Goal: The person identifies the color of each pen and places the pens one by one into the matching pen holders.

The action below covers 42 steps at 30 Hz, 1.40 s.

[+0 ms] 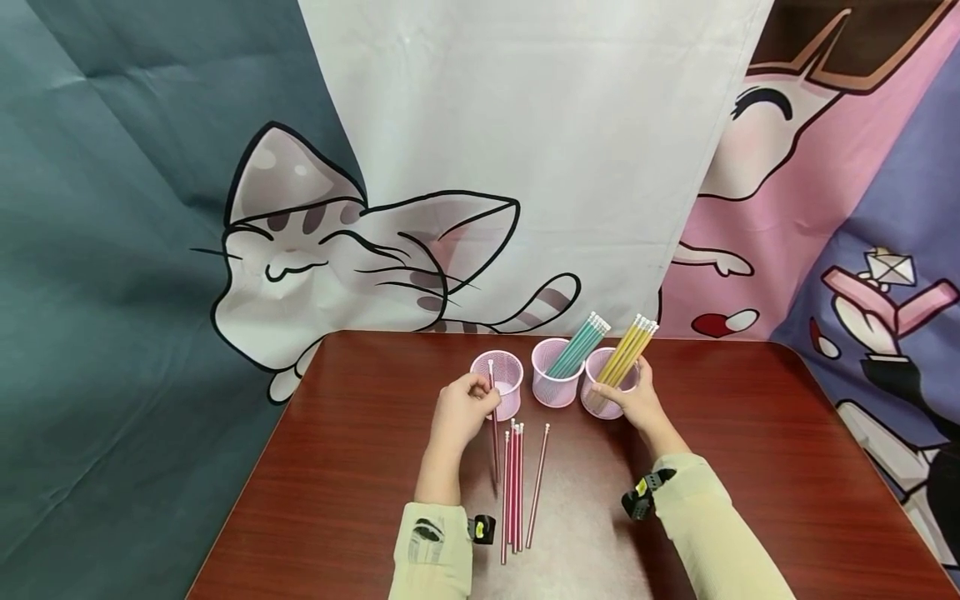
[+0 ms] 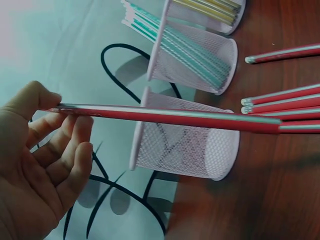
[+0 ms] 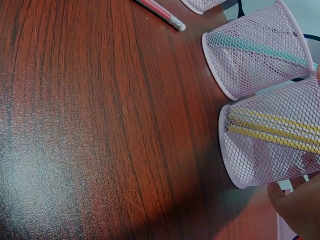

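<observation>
My left hand [image 1: 467,406] pinches a red pencil [image 2: 170,114] near its upper end, between thumb and fingers. The pencil is held upright in front of an empty pink mesh pencil cup [image 1: 510,408], its white eraser at the top. My right hand [image 1: 628,398] grips another mesh pencil cup [image 3: 250,165], thumb in front and fingers round the right side. Yellow pencils [image 1: 628,354] lean to the right inside that cup. Between the two stands a third cup [image 1: 553,392] with teal pencils [image 1: 579,346].
Several red pencils [image 1: 515,492] lie side by side on the brown table [image 1: 360,467], below the cups. A single red pencil [image 1: 537,487] lies slightly apart to their right. A cartoon-printed cloth [image 1: 570,150] hangs behind the table's far edge.
</observation>
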Motion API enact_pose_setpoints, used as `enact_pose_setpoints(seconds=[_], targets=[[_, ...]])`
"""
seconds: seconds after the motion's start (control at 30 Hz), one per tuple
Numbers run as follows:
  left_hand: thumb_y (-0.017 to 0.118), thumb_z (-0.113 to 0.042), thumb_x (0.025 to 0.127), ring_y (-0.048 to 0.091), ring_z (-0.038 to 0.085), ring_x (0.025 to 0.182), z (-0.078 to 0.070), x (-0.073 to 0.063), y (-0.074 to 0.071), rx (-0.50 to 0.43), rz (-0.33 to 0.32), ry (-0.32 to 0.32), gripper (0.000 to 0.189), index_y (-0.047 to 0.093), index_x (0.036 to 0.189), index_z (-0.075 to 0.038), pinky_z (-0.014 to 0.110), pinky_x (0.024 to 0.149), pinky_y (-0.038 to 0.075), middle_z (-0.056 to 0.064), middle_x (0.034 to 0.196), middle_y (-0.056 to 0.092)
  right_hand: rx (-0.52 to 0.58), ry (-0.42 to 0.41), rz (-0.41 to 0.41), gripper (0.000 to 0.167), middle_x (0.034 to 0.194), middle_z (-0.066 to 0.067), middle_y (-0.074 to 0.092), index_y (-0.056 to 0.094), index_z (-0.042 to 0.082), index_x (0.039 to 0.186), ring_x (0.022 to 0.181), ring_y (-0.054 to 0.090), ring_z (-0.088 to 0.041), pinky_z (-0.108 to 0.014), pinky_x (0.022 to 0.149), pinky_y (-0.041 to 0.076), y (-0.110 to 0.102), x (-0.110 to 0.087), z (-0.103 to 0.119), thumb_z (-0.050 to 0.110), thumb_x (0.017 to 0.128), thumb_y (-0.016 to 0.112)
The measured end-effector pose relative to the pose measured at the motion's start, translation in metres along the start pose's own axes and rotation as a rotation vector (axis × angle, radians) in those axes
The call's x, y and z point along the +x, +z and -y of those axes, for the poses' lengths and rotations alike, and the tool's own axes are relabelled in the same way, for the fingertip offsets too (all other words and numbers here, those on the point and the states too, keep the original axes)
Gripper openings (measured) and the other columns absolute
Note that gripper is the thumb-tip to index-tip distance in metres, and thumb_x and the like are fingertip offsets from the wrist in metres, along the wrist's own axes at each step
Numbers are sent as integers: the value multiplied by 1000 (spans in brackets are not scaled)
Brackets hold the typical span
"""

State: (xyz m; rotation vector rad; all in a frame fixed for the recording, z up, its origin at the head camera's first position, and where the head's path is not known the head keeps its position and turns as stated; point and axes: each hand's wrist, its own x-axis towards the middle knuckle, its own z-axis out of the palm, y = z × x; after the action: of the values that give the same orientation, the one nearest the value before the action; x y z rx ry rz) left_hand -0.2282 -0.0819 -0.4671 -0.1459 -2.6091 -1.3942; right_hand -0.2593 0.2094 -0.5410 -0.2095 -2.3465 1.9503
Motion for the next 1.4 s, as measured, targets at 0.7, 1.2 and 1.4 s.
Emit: enact_pose_setpoints(seconds=[0.7, 1.2, 1.4], targets=[[68, -1, 79, 57, 9, 61, -15, 8, -21, -412, -551, 179, 10, 64, 87, 3, 17, 53, 47, 13, 75, 65, 19, -21, -6, 99, 144, -24, 17, 3, 2, 144, 130, 21, -32, -46, 108, 16, 1, 0, -2, 5, 76, 74], [60, 4, 85, 61, 34, 75, -4, -3, -14, -532, -520, 7, 28, 45, 107, 11, 15, 55, 46, 23, 93, 61, 32, 27, 9, 98, 146, -27, 12, 1, -2, 143, 133, 15, -35, -47, 109, 11, 2, -10, 19, 2, 76, 72], [58, 6, 86, 63, 35, 75, 5, -2, -4, -502, -486, 28, 21, 46, 101, 13, 24, 55, 51, 27, 92, 64, 26, 13, 8, 96, 146, -28, 11, 3, -4, 143, 134, 14, -35, -47, 109, 9, 3, -15, 27, 2, 76, 71]])
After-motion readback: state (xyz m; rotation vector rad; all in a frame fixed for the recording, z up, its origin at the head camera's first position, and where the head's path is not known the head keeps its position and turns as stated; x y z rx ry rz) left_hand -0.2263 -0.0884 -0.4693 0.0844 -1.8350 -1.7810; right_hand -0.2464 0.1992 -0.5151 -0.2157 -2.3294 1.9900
